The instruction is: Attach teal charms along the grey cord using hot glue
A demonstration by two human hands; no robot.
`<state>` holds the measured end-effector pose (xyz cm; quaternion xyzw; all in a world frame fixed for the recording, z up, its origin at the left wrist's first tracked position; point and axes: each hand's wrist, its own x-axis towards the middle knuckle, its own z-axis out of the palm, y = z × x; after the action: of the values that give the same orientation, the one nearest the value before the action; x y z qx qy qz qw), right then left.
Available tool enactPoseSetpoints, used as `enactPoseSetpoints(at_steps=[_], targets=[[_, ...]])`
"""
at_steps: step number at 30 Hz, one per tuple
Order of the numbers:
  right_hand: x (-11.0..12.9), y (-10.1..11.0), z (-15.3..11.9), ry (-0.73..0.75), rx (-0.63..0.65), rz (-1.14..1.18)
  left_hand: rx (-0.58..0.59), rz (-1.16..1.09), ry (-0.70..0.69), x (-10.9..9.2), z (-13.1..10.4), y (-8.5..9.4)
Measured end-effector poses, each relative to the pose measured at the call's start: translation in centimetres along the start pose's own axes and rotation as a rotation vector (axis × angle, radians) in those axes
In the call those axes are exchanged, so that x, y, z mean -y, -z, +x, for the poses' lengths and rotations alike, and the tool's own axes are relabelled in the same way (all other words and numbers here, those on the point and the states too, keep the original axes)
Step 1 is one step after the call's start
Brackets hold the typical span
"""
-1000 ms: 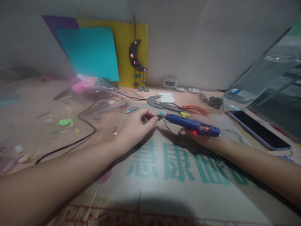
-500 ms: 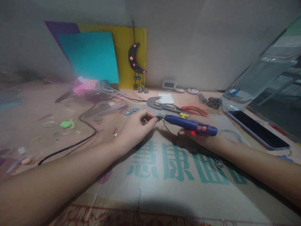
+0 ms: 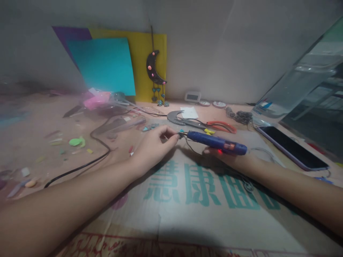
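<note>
My right hand [image 3: 223, 157] is closed under a blue glue gun [image 3: 211, 141], whose red light glows near its underside. The gun's metal nozzle points left and meets a small teal piece [image 3: 181, 132] at the fingertips of my left hand [image 3: 162, 142]. Thumb and forefinger of that hand are pinched on the teal piece, which they partly cover. A thin dark cord [image 3: 189, 144] hangs in a curve below the nozzle. Just behind the left hand lie small teal pieces [image 3: 146, 128]. Beyond the gun is a grey crescent cutout [image 3: 174, 117] beside scissors with orange handles [image 3: 221, 126].
Cardboard with green characters [image 3: 198, 185] lies under my hands. A phone [image 3: 293, 148] rests at right. Clay scraps [image 3: 76, 142] and a black cable [image 3: 80, 166] are at left. Behind, a dark moon ornament [image 3: 154, 69] hangs before yellow card [image 3: 139, 53]. Grey yarn [image 3: 242, 116] sits back right.
The hands and glue gun hold almost the same pose, nozzle still at the teal piece. The view has shifted very slightly.
</note>
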<state>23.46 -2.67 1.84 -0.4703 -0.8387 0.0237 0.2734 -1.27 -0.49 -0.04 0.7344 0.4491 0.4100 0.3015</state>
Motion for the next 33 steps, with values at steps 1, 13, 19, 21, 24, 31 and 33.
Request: enactPoseSetpoints(at_steps=[1,13,19,21,24,31,33], targets=[[0.06,0.03,0.03,0.010,-0.010,-0.019,0.001,-0.004,-0.004,0.07,0.01,-0.02],[0.69,0.32,0.18,0.054,-0.085,-0.012,0.003,0.010,0.011,-0.24,0.01,0.08],[0.47,0.17,0.04,-0.006,-0.062,-0.046,0.004,0.009,0.007,-0.17,0.04,0.06],[0.28,0.09,-0.05,0.002,-0.069,-0.041,0.005,0.007,0.003,-0.15,0.06,0.05],[0.10,0.06,-0.12,0.017,-0.088,-0.061,0.003,0.011,-0.001,-0.12,0.07,0.04],[0.46,0.30,0.02,0.036,-0.105,-0.045,0.001,0.011,-0.009,0.15,0.08,0.02],[0.65,0.34,0.06,0.027,-0.123,-0.041,-0.002,0.012,-0.011,0.21,0.08,0.02]])
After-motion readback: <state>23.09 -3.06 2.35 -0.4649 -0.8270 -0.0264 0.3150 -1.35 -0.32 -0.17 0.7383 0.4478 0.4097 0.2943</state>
